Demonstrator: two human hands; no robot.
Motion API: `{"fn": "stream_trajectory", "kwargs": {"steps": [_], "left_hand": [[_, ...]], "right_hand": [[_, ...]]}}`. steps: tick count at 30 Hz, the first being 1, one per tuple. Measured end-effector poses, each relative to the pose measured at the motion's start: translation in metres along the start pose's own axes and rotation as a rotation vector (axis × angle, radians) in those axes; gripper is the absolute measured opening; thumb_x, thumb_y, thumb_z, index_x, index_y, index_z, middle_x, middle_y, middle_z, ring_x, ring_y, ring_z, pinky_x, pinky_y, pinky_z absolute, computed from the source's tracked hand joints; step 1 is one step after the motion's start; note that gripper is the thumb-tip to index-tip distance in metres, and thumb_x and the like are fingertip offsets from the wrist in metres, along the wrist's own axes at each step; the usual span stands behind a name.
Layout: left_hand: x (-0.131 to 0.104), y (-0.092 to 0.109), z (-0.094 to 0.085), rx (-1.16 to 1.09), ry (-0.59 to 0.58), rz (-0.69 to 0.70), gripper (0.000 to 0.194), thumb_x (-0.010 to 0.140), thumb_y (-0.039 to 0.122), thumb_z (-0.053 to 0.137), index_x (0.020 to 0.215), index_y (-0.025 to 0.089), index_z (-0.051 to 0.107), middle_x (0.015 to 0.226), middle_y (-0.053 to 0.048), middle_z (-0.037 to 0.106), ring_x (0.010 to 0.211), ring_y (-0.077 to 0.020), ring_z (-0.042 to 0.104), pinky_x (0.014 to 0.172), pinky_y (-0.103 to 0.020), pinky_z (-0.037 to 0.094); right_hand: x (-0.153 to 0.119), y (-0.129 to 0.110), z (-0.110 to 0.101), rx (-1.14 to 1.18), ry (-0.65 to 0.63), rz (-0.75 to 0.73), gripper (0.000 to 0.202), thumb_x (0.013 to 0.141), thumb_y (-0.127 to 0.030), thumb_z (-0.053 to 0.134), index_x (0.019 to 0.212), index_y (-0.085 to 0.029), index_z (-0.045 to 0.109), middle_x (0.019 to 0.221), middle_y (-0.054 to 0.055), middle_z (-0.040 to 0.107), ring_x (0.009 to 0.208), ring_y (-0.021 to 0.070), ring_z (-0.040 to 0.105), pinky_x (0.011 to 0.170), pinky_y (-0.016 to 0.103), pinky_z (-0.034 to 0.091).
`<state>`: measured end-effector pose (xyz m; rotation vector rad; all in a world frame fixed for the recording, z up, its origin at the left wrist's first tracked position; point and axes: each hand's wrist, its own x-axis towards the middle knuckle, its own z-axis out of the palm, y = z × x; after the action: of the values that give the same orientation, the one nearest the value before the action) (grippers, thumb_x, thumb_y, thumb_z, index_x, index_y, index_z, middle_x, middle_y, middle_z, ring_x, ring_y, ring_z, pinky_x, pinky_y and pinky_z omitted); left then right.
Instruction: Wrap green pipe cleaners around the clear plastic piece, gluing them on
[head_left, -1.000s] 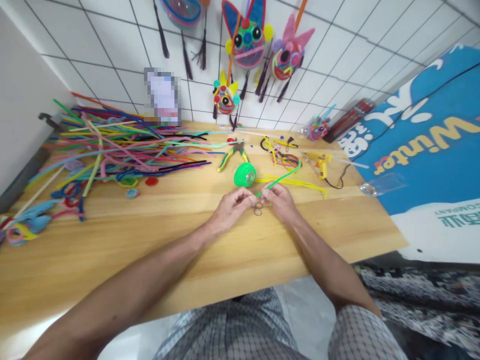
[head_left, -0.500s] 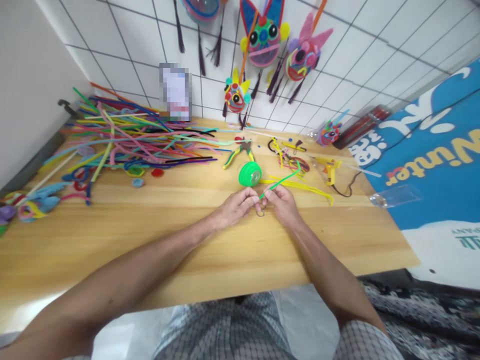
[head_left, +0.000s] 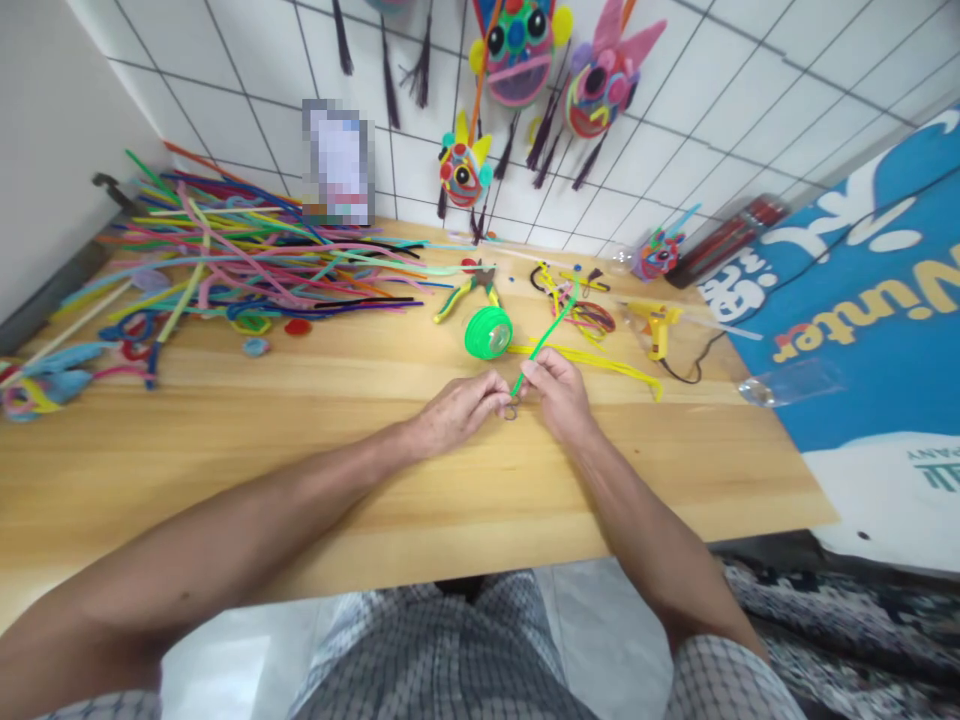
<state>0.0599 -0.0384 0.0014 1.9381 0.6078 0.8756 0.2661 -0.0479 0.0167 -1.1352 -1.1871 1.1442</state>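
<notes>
A thin green pipe cleaner (head_left: 553, 328) runs up and to the right from between my hands, its far end bent over. My left hand (head_left: 469, 408) pinches the lower end between thumb and fingers. Just to the right, my right hand (head_left: 559, 392) grips the same stem slightly higher up. Under my left fingertips a small dark loop (head_left: 511, 411) shows; what it belongs to is hidden. Beyond my hands lies a round green coil (head_left: 488, 332) with a clear centre. Pliers with yellow-green handles (head_left: 469, 291) rest behind it.
A heap of coloured pipe cleaners (head_left: 255, 250) covers the back left. Yellow stems (head_left: 600, 362) lie behind my right hand. A yellow glue gun (head_left: 658, 330) with a cord is at the right. A phone (head_left: 339, 165) leans on the wall grid, where decorated heads (head_left: 517, 60) hang.
The green pipe cleaner now stands steeper, its far end swung to the left. My hands still hold it near its lower end, slightly farther apart. The whole view has shifted a little.
</notes>
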Motion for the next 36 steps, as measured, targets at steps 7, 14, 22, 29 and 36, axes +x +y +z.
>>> {"fn": "stream_trajectory", "kwargs": {"steps": [7,14,22,29,36], "left_hand": [[-0.004,-0.004,0.002,0.116,-0.041,0.071,0.020,0.114,0.034,0.051,0.101,0.023,0.061,0.090,-0.001,0.073,0.080,-0.0157,0.070,0.076,-0.024,0.051],[-0.003,0.007,0.000,0.049,-0.035,0.007,0.023,0.112,0.039,0.053,0.103,0.021,0.064,0.096,-0.003,0.075,0.086,-0.0171,0.070,0.082,-0.027,0.053],[-0.001,-0.001,0.003,-0.150,0.022,-0.060,0.025,0.106,0.041,0.067,0.113,0.018,0.071,0.098,-0.007,0.082,0.085,-0.0178,0.074,0.080,-0.028,0.054],[0.001,0.002,0.000,-0.092,0.000,0.035,0.027,0.113,0.041,0.058,0.110,0.018,0.073,0.101,-0.008,0.081,0.092,-0.0183,0.076,0.088,-0.028,0.056],[0.000,0.002,-0.001,-0.091,-0.013,-0.017,0.030,0.111,0.045,0.062,0.106,0.019,0.074,0.097,-0.006,0.081,0.087,-0.0173,0.073,0.083,-0.027,0.054]], "right_hand": [[0.007,-0.008,-0.003,0.102,0.081,0.014,0.049,0.074,-0.056,0.095,0.070,-0.024,0.057,0.062,-0.007,0.057,0.058,0.0100,0.052,0.060,0.024,0.046],[0.006,-0.012,0.000,0.161,0.046,0.048,0.056,0.066,-0.063,0.099,0.073,-0.025,0.059,0.065,-0.007,0.059,0.059,0.0104,0.055,0.058,0.023,0.049],[-0.003,-0.010,0.008,0.086,-0.012,0.032,0.055,0.071,-0.064,0.098,0.077,-0.025,0.060,0.062,-0.008,0.062,0.055,0.0107,0.056,0.057,0.024,0.049],[-0.001,-0.012,0.007,0.128,-0.015,0.073,0.050,0.070,-0.060,0.099,0.076,-0.025,0.063,0.063,-0.006,0.065,0.054,0.0108,0.056,0.055,0.024,0.048],[0.002,-0.010,0.001,0.172,-0.012,0.090,0.046,0.073,-0.055,0.096,0.080,-0.025,0.062,0.067,-0.006,0.065,0.054,0.0103,0.055,0.054,0.024,0.047]]}}
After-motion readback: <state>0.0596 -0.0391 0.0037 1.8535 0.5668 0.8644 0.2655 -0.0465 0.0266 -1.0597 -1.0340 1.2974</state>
